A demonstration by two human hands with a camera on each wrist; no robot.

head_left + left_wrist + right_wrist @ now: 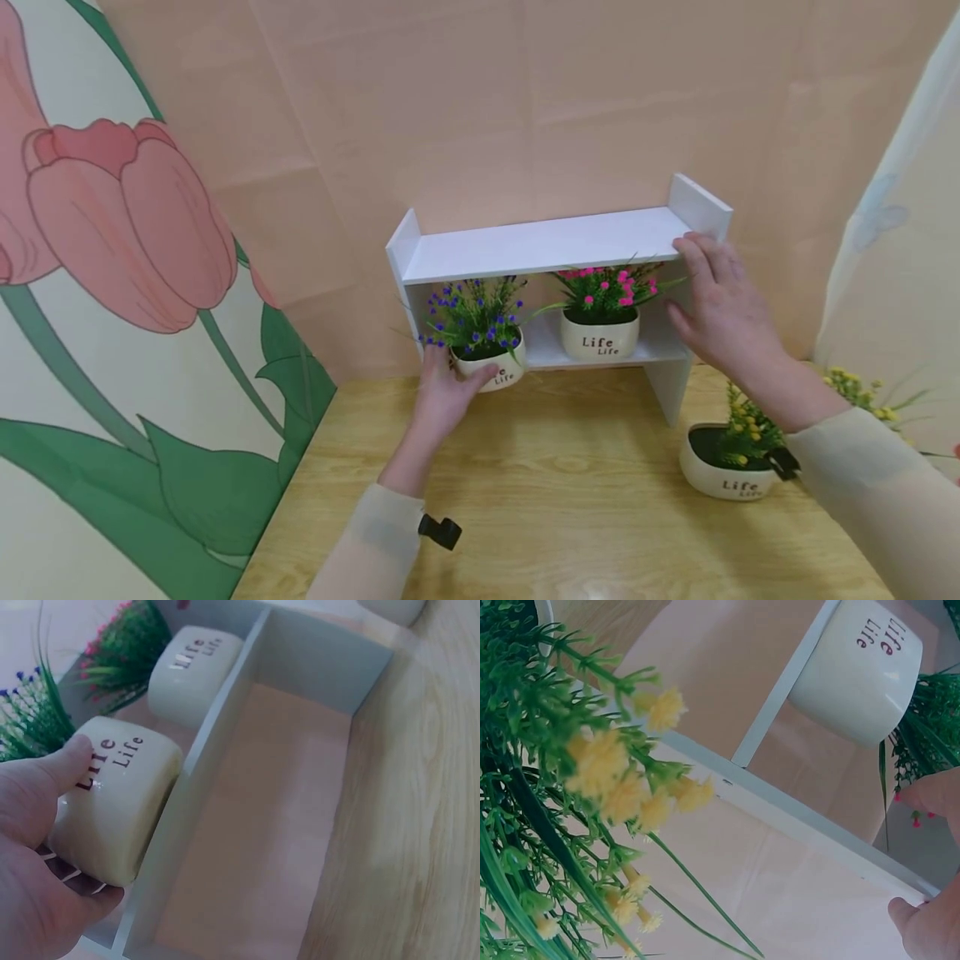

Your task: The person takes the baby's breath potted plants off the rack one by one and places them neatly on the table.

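Observation:
My left hand (442, 390) holds a white flowerpot (491, 372) of blue-purple flowers, thumb across its printed front and fingers around its side and underneath. This pot is at the left of the lower board (546, 353) of a white two-tier shelf, slightly tilted and jutting past the front edge. In the left wrist view its base (154, 825) is close to the board's edge. My right hand (723, 296) grips the shelf's upper right corner, fingers on top and thumb lower down by the side panel (802, 814). Beside it, a pot (600, 335) of pink flowers stands on the lower board.
Under my right forearm, a white pot (723, 475) with yellow flowers stands on the wooden table (555, 492). The shelf's upper board (540, 243) has raised ends. Behind it hangs a pinkish backdrop (480, 108); a tulip-printed panel (135, 225) borders the left.

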